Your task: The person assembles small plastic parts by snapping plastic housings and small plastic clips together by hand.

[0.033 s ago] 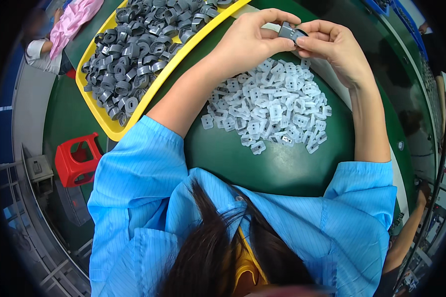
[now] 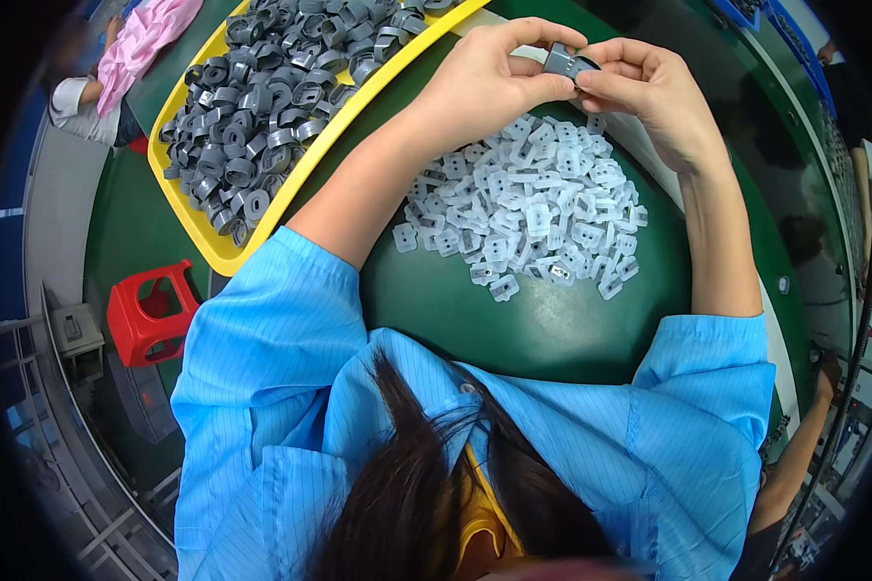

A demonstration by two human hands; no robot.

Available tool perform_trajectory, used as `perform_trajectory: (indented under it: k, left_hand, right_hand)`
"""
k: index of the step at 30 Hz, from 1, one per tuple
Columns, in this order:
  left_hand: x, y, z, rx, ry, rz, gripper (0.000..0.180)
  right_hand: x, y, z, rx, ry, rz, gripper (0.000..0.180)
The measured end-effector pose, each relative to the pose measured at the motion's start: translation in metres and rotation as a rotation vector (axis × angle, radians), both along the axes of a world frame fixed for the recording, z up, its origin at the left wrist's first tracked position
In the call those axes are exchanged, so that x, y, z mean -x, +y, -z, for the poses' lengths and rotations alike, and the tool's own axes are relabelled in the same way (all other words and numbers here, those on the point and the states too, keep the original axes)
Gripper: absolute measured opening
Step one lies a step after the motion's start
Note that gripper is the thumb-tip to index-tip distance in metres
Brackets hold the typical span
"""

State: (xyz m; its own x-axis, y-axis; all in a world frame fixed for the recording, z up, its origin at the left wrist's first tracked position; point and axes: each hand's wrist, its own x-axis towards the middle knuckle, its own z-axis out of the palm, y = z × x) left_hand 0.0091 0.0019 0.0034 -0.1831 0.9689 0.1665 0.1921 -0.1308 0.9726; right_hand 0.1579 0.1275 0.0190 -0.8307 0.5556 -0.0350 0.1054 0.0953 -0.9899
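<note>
Above the far side of a heap of small translucent white plastic clips (image 2: 538, 213), my two hands meet. My left hand (image 2: 489, 77) pinches a dark grey ring-shaped plastic part (image 2: 565, 64) between thumb and fingers. At the part's right end, my right hand (image 2: 659, 97) has its thumb and forefinger closed on it. Whether a white clip sits inside the grey part is hidden by my fingertips. Left of my left forearm, a yellow tray (image 2: 225, 254) holds many similar dark grey parts (image 2: 262, 126).
The heap lies on a green tabletop (image 2: 513, 339). A red plastic stool (image 2: 152, 312) stands on the left. Another person (image 2: 82, 107) sits at the upper left near pink cloth (image 2: 145, 44). Someone else's arm (image 2: 794, 465) shows at the lower right.
</note>
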Motion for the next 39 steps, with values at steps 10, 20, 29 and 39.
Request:
perform_trajectory:
  k: [10, 20, 29, 39]
  left_hand:
    - [0.007, 0.009, 0.008, 0.075, -0.41, -0.066, 0.038]
    - [0.008, 0.009, 0.012, 0.031, -0.185, -0.123, 0.037]
    - [-0.004, 0.007, 0.009, -0.04, 0.141, -0.224, 0.032]
    - [-0.01, 0.001, 0.003, -0.246, 0.269, -0.29, 0.026]
  right_hand:
    - [-0.012, 0.071, 0.044, -0.371, -0.102, 0.273, 0.028]
    - [-0.016, 0.017, -0.002, -0.963, -0.311, 0.086, 0.02]
    - [-0.014, 0.008, -0.014, -0.652, -0.342, -0.072, 0.018]
    - [0.008, -0.008, 0.003, -0.187, -0.01, 0.013, 0.016]
